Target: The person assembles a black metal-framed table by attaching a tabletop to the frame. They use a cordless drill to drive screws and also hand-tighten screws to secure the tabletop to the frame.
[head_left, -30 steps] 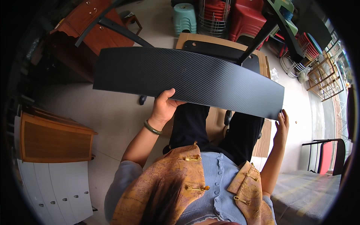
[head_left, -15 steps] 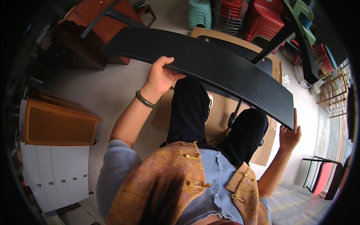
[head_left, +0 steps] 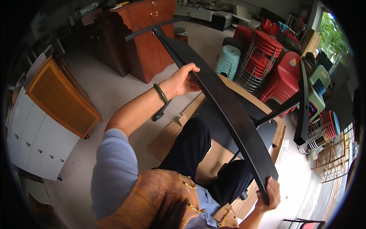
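A long, narrow black panel (head_left: 228,107) is held up slantwise over the cardboard (head_left: 246,92) on the floor (head_left: 91,164), its left end beyond the cardboard's far left side and its right end above the near right part. The left hand (head_left: 182,81) grips the panel's near long edge, toward the left end, with the thumb laid over the top and the other fingers curled beneath, pinching the edge between them; a dark green bangle (head_left: 161,93) circles that wrist. The right hand (head_left: 270,194) is closed about the right end, its fingers bent over the corner, thumb on the near side. Below the panel, a broad black board (head_left: 217,120) lies flat on the cardboard, whose far edge shows as a brown strip past it. A black post (head_left: 280,108) slants up from beside the board's right side to a black crossbar (head_left: 302,108); another black bar (head_left: 146,30) stands near the panel's left end, in front of a reddish wooden cabinet (head_left: 152,53). On the floor past the cardboard's far edge are pale green stools (head_left: 227,61), stacked, and red chairs (head_left: 282,78). A white cabinet (head_left: 42,145) stands off to the left, well apart from the cardboard.
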A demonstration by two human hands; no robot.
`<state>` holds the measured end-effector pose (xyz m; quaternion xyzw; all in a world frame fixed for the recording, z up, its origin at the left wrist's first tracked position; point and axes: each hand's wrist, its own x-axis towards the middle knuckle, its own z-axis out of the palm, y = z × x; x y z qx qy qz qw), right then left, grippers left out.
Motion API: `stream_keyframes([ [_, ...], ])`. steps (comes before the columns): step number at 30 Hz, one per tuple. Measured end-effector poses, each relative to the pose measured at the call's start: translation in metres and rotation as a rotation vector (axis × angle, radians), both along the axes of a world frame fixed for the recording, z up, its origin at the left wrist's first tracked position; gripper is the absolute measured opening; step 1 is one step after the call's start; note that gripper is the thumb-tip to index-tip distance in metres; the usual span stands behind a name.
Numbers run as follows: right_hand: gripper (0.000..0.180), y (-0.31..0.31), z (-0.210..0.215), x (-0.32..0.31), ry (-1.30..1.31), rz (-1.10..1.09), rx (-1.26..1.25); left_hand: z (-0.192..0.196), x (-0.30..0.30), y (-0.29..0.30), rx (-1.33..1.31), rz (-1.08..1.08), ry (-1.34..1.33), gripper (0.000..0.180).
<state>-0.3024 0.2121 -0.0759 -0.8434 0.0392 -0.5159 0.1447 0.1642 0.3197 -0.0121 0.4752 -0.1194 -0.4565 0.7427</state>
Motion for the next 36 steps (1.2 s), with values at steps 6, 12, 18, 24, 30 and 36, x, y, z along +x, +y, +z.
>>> stream_keyframes([
  [6,0.034,0.041,-0.011,0.03,-0.478,-0.035,0.791,-0.094,-0.009,-0.06,-0.346,0.013,-0.308,0.07],
  [12,0.029,0.014,-0.003,0.043,-0.454,-0.193,0.889,-0.095,-0.092,-0.11,-0.632,-0.072,0.459,0.063],
  [18,0.024,-0.022,-0.001,0.075,-0.418,-0.15,0.933,-0.091,-0.064,-0.123,-0.569,0.125,0.515,0.08],
  [24,0.032,-0.06,-0.009,0.103,-0.444,-0.106,1.155,-0.062,-0.072,-0.118,-0.345,0.544,0.43,0.069],
  [30,0.043,-0.081,-0.038,0.05,-0.115,-0.086,0.718,-0.132,-0.015,-0.121,-0.391,0.326,0.316,0.047],
  [36,0.018,-0.133,-0.225,-0.15,-0.814,-0.936,1.275,-0.165,-0.005,-0.081,-0.035,0.333,0.226,0.047],
])
